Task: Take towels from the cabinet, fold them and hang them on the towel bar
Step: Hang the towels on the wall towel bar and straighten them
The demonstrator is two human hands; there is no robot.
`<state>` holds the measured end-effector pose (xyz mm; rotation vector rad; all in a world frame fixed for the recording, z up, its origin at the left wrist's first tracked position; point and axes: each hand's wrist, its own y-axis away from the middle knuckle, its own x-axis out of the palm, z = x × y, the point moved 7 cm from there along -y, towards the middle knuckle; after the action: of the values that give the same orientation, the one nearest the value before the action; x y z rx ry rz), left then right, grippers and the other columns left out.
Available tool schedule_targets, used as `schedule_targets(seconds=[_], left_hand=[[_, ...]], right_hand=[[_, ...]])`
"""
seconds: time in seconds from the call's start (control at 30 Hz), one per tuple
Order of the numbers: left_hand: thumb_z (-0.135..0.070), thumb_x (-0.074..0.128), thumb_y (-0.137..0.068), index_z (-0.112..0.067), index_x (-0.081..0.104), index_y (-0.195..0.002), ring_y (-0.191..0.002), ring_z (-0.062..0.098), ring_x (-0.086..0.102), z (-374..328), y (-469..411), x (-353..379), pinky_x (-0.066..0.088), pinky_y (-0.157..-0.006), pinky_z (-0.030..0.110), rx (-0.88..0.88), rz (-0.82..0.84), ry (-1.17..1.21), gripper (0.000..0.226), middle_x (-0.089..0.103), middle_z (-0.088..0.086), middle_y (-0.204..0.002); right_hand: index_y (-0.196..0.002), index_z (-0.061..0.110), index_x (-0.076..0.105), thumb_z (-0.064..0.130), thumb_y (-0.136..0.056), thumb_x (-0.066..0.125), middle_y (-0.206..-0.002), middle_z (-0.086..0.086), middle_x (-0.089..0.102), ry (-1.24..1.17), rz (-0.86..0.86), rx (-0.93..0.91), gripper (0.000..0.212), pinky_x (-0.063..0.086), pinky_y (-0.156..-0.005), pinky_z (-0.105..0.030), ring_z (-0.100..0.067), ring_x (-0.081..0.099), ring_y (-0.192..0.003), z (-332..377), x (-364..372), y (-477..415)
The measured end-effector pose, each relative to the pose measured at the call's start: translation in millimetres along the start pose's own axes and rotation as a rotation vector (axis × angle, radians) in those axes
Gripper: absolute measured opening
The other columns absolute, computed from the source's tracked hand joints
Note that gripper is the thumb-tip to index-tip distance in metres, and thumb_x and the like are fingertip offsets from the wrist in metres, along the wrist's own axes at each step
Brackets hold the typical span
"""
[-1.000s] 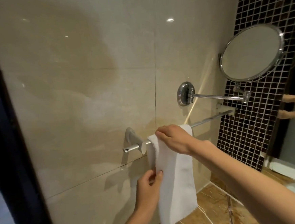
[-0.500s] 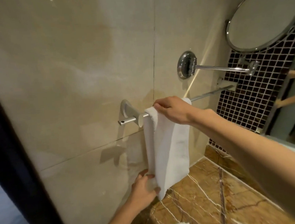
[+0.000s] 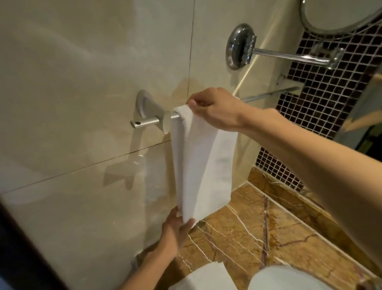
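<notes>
A folded white towel hangs over the left end of the chrome towel bar on the beige tiled wall. My right hand rests on top of the towel at the bar, fingers curled over its fold. My left hand holds the towel's bottom edge from below, thumb and fingers pinching the lower corner. A second folded white towel lies on the counter at the bottom of the view.
A round chrome mirror on a swing arm sticks out of the wall above the bar. Dark mosaic tiles cover the right wall. A white basin rim sits on the brown marble counter. A dark door frame runs along the left.
My left hand slid down the towel from its middle to its bottom edge. My right hand stayed on top at the bar. The view tilted downward, revealing the counter.
</notes>
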<state>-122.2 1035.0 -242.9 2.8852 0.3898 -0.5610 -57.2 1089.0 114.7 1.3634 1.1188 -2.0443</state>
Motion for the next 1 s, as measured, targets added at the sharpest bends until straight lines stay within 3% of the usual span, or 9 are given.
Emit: schedule_targets(seconds=[0.07,0.13,0.27,0.37,0.53,0.63,0.77,0.9,1.0], left_hand=[[-0.021,0.060,-0.092,-0.004,0.042,-0.135,-0.107,0.016,0.054,1,-5,2,0.049,-0.086,0.017,-0.002,-0.021,-0.009,0.050,0.056,0.007,-0.125],[-0.022,0.060,-0.092,-0.001,0.048,-0.126,-0.103,0.019,0.057,0,-6,2,0.042,-0.077,0.014,0.016,-0.047,-0.012,0.042,0.057,0.003,-0.112],[-0.025,0.060,-0.092,-0.005,0.052,-0.123,-0.116,0.029,0.053,3,-5,1,0.043,-0.090,0.028,0.033,-0.069,-0.022,0.038,0.055,0.010,-0.118],[-0.020,0.068,-0.075,-0.033,0.063,-0.108,-0.108,0.031,0.060,8,-2,-1,0.051,-0.093,0.045,0.121,-0.113,-0.041,0.035,0.058,0.010,-0.118],[-0.027,0.068,-0.081,-0.023,0.070,-0.109,-0.098,0.010,0.066,20,2,-4,0.053,-0.089,0.028,0.259,-0.123,-0.242,0.028,0.064,-0.004,-0.113],[-0.027,0.063,-0.089,-0.020,0.071,-0.106,-0.088,0.008,0.067,11,10,-6,0.053,-0.079,0.020,0.293,-0.156,-0.243,0.020,0.069,-0.008,-0.105],[-0.015,0.059,-0.092,-0.022,0.062,-0.109,-0.083,0.006,0.067,9,20,-3,0.053,-0.079,0.024,0.310,-0.193,-0.150,0.019,0.071,-0.008,-0.096],[-0.006,0.061,-0.089,-0.034,0.047,-0.092,-0.075,0.006,0.065,15,22,-4,0.053,-0.070,0.031,0.252,-0.252,-0.024,0.032,0.069,-0.006,-0.084],[-0.010,0.066,-0.087,-0.035,0.040,-0.089,-0.078,0.014,0.066,17,20,-8,0.053,-0.069,0.033,0.206,-0.307,0.008,0.036,0.068,-0.003,-0.084]], right_hand=[[-0.096,0.001,0.064,0.022,-0.100,0.041,-0.088,-0.012,0.063,-0.002,-0.033,-0.024,0.031,0.027,-0.065,-0.031,-0.030,0.054,-0.087,-1,0,1],[-0.101,0.003,0.065,0.021,-0.100,0.042,-0.090,-0.012,0.065,-0.012,-0.074,-0.065,0.029,0.028,-0.066,-0.033,-0.030,0.056,-0.088,0,0,4],[-0.102,0.002,0.066,0.019,-0.100,0.043,-0.095,-0.016,0.067,-0.035,-0.113,-0.116,0.028,0.034,-0.073,-0.034,-0.032,0.057,-0.089,1,-1,8],[-0.101,0.003,0.066,0.021,-0.100,0.044,-0.091,-0.015,0.067,-0.047,-0.081,-0.094,0.029,0.031,-0.067,-0.033,-0.031,0.057,-0.086,-3,-1,4],[-0.094,0.003,0.064,0.025,-0.100,0.043,-0.086,-0.014,0.064,-0.062,-0.004,-0.050,0.031,0.034,-0.068,-0.033,-0.028,0.053,-0.083,-5,1,0],[-0.084,0.000,0.058,0.025,-0.100,0.042,-0.076,-0.014,0.054,-0.059,0.030,-0.020,0.034,0.029,-0.064,-0.032,-0.027,0.047,-0.076,-4,0,-2],[-0.084,-0.003,0.057,0.023,-0.100,0.041,-0.079,-0.021,0.055,-0.057,0.032,-0.004,0.035,0.029,-0.060,-0.031,-0.027,0.045,-0.074,-2,-1,-1],[-0.078,-0.002,0.052,0.022,-0.100,0.041,-0.071,-0.012,0.046,-0.050,0.048,0.011,0.035,0.029,-0.057,-0.025,-0.023,0.040,-0.071,0,-1,0],[-0.078,-0.002,0.052,0.021,-0.100,0.041,-0.071,-0.012,0.047,-0.045,0.042,0.008,0.034,0.028,-0.059,-0.032,-0.025,0.041,-0.071,0,0,0]])
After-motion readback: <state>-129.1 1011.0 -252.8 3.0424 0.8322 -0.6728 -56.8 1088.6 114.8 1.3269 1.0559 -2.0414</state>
